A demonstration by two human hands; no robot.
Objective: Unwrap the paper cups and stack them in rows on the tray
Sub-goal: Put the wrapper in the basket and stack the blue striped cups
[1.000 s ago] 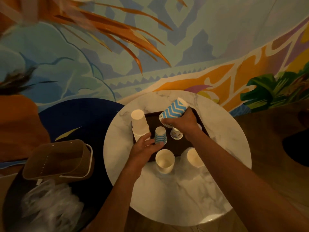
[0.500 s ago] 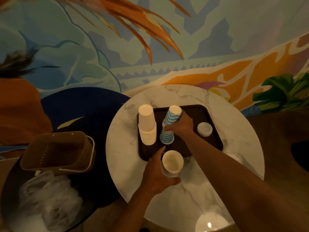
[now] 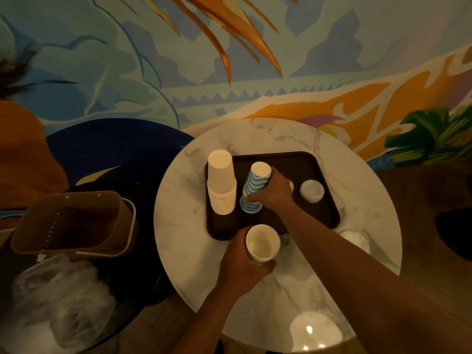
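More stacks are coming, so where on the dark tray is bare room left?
Bare strip of the dark brown tray along its far edge, behind the blue zigzag paper cup stack and the small white upturned cup; the near-left corner, in front of the tall plain white cup stack. Crowded: the middle, where the right hand grips the zigzag stack.

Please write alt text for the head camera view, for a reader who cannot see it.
A person's right hand grips an upside-down stack of blue-striped cups on a dark tray, beside a white cup stack. The left hand holds an upright white cup at the tray's near edge, above a round marble table.
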